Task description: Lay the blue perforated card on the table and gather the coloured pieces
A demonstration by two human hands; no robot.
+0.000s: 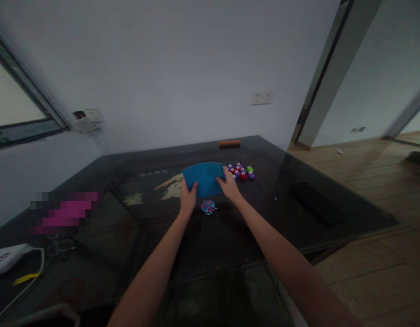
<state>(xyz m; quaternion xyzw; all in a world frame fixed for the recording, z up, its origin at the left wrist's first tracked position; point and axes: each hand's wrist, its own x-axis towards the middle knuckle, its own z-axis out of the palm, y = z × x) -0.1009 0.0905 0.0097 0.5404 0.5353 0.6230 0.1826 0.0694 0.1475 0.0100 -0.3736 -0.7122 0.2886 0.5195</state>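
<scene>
A blue notebook (205, 178) is held up above the dark table, its far edge slightly curved and a row of dark binding marks along its right side. My left hand (188, 194) grips its left side, thumb on the near face. At the right side, my right hand (229, 185) pinches it the same way. Just below its near edge lies a small heap of tiny pink, blue and white pieces (209, 207), too small to name. Behind my right hand stand several small purple, red and green containers (243, 175) with white tops, partly hidden.
A brown roll (229, 143) lies near the back edge of the dark table (226, 247). A black flat object (317, 203) is at the right. On the left are a blurred pink item (71, 210), scissors (61, 245) and a white device with a cable (10, 259).
</scene>
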